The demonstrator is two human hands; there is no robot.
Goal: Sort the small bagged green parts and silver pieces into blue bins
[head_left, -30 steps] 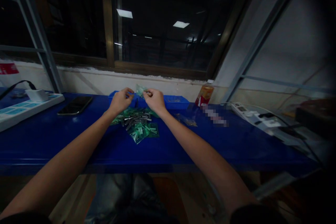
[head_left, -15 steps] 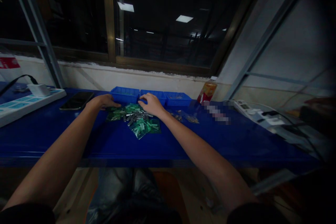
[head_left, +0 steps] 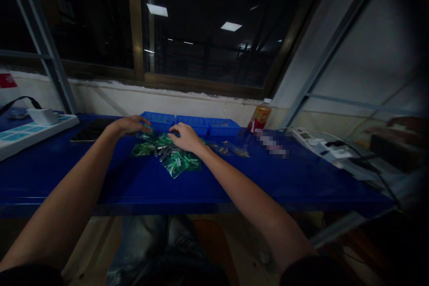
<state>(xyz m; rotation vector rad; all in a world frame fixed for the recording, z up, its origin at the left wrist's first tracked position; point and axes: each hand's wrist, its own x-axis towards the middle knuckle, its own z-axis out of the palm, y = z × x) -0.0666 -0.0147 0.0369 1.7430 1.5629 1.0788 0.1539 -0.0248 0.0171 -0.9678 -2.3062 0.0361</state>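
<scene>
My left hand (head_left: 131, 125) is at the back left of a pile of small green plastic bags (head_left: 176, 165), its fingers closed on the edge of a green bag (head_left: 147, 135). Over the pile's back right hovers my right hand (head_left: 185, 136), fingers curved and thumb apart, with nothing visible in it. Among the bags lie several short dark grey cylinders (head_left: 164, 153). Some bags hold pale, thin pieces too small to name.
Behind the pile, three blue bins stand in a row: a left bin (head_left: 157, 120), a middle bin (head_left: 191, 124) and a right bin (head_left: 223, 127). Bags of small brassy parts (head_left: 240, 152), a drink bottle (head_left: 259, 117), a phone (head_left: 90, 130) and power strips (head_left: 36, 133) surround them.
My left hand has lifted slightly, and green bag material now shows at its fingertips. My right hand has shifted a little left and lower over the pile. The whole view has moved slightly.
</scene>
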